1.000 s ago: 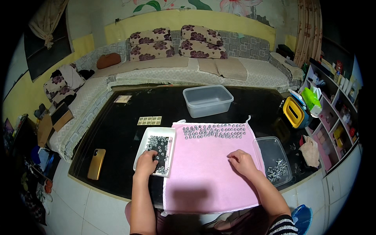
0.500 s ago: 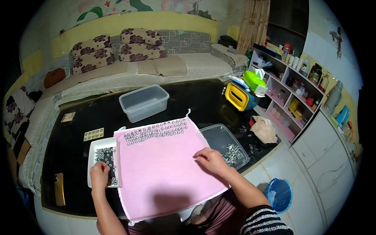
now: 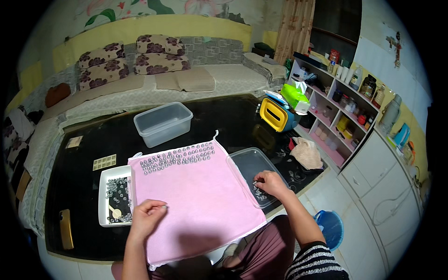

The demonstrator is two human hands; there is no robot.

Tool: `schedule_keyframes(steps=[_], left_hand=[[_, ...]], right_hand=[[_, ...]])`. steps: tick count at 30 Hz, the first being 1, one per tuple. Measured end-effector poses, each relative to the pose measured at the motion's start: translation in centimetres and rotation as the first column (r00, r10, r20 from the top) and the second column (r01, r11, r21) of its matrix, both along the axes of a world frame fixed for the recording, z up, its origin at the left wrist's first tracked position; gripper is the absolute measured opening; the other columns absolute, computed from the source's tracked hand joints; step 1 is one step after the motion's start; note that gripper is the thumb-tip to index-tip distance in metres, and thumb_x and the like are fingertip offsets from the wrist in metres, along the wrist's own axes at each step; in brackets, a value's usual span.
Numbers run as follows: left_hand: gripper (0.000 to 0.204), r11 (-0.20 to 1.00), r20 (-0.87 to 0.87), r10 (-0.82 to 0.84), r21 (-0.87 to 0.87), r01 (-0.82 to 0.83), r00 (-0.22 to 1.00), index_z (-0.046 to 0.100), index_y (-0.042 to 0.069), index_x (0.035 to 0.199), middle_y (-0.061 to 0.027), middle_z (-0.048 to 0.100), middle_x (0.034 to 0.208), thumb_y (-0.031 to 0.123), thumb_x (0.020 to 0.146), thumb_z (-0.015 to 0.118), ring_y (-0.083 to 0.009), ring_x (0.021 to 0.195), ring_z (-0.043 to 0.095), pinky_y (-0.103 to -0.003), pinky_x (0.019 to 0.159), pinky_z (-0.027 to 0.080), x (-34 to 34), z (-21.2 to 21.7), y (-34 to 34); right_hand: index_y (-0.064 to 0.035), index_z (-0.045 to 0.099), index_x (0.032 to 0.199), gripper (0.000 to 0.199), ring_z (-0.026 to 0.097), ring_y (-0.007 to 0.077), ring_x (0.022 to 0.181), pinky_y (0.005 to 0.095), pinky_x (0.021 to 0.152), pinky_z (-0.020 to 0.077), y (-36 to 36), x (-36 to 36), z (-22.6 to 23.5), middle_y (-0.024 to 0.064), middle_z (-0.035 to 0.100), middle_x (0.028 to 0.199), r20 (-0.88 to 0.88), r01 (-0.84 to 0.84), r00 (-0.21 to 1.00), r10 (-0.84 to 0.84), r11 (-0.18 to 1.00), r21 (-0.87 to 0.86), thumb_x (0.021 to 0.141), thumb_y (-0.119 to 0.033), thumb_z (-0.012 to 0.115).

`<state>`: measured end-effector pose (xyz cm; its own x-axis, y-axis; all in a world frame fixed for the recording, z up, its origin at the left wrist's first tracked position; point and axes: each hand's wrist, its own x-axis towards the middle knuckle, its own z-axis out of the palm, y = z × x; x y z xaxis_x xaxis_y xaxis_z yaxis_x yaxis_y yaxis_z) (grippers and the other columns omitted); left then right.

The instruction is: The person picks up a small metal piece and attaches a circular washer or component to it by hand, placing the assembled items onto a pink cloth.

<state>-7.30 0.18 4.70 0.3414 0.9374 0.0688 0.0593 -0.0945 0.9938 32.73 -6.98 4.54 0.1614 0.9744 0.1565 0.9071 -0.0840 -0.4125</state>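
My left hand [image 3: 148, 217] is over the left part of the pink cloth [image 3: 200, 196], thumb and forefinger pinched on a small silver piece [image 3: 164, 206]. Its exact kind is too small to tell. My right hand [image 3: 273, 183] reaches into a clear shallow plastic lid [image 3: 247, 161], fingers closed at a heap of small metal pieces [image 3: 261, 195] and partly covering it. What those fingers grip I cannot make out. Rows of small domed silver pieces [image 3: 179, 156] stand along the cloth's far edge. Left of the cloth, a white tray [image 3: 102, 200] holds loose silver pieces and a pale spoon [image 3: 115, 212].
An empty clear plastic tub [image 3: 163, 128] sits beyond the cloth on the black table [image 3: 214, 112]. A phone [image 3: 66, 228] and a stamped card [image 3: 104, 162] lie left. At right are a yellow-and-blue box [image 3: 275, 114], a beige cloth [image 3: 305, 153] and a blue bucket [image 3: 330, 228].
My left hand has left the white tray and come right over the cloth, pinching a small silver piece. My right hand has moved from the cloth to the metal heap on the lid.
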Motion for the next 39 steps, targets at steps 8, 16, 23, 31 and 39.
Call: schedule_keyframes(steps=[8, 16, 23, 31, 39], left_hand=[[0.015, 0.966, 0.084, -0.136, -0.209, 0.151, 0.987, 0.062, 0.000, 0.090, -0.0030, 0.061, 0.078, 0.004, 0.076, 0.063, -0.0051, 0.068, 0.054, -0.018, 0.063, 0.044, 2.5, -2.6, -0.9], [0.017, 0.942, 0.215, -0.048, -0.316, 0.116, 0.975, 0.059, -0.005, 0.093, -0.0095, 0.061, 0.082, -0.001, 0.077, 0.059, -0.0127, 0.073, 0.058, -0.022, 0.069, 0.049, 2.8, -3.5, -0.2], [0.017, 0.948, 0.235, -0.027, -0.303, 0.100, 0.972, 0.059, -0.005, 0.093, -0.0106, 0.061, 0.082, 0.000, 0.076, 0.061, -0.0143, 0.073, 0.059, -0.024, 0.070, 0.050, 3.3, -4.0, -0.2], [0.018, 0.942, 0.227, -0.025, -0.320, 0.099, 0.973, 0.058, -0.005, 0.092, -0.0111, 0.061, 0.082, 0.000, 0.076, 0.062, -0.0146, 0.073, 0.059, -0.024, 0.070, 0.050, 3.4, -4.1, 0.0], [0.016, 0.951, 0.209, -0.016, -0.298, 0.079, 0.978, 0.059, -0.005, 0.090, -0.0101, 0.061, 0.080, 0.000, 0.075, 0.062, -0.0130, 0.071, 0.059, -0.023, 0.067, 0.050, 3.7, -4.2, -0.2]], right_hand=[[-0.0027, 0.058, 0.075, 0.007, 0.056, 0.0308, 0.072, 0.0375, 0.065, 0.0449, 1.0, -0.4, -0.8, 0.0135, 0.057, 0.075, 0.121, -0.066, 0.991, 0.047, 0.986, 0.156, 0.071, -0.008, 0.059], [-0.0018, 0.058, 0.078, 0.007, 0.052, 0.0071, 0.062, 0.0217, 0.057, 0.0439, 2.4, -9.2, -1.1, 0.0017, 0.056, 0.066, -0.676, -0.004, 0.727, 0.117, 0.986, 0.167, 0.075, -0.007, 0.062], [-0.0024, 0.058, 0.082, 0.007, 0.051, 0.0042, 0.066, 0.0182, 0.060, 0.0433, 3.9, -17.5, -3.3, -0.0012, 0.056, 0.071, -0.871, -0.313, 0.442, 0.213, 0.947, 0.073, 0.078, -0.008, 0.061], [-0.0022, 0.057, 0.084, 0.009, 0.052, 0.0048, 0.068, 0.0187, 0.061, 0.0435, 4.0, -19.4, -3.6, 0.0000, 0.058, 0.074, -0.888, -0.328, 0.412, 0.206, 0.942, 0.066, 0.079, -0.009, 0.060], [-0.0018, 0.056, 0.082, 0.009, 0.053, 0.0063, 0.067, 0.0198, 0.061, 0.0446, 4.3, -19.6, -4.1, 0.0016, 0.059, 0.073, -0.909, -0.308, 0.369, 0.196, 0.948, 0.079, 0.078, -0.009, 0.060]])
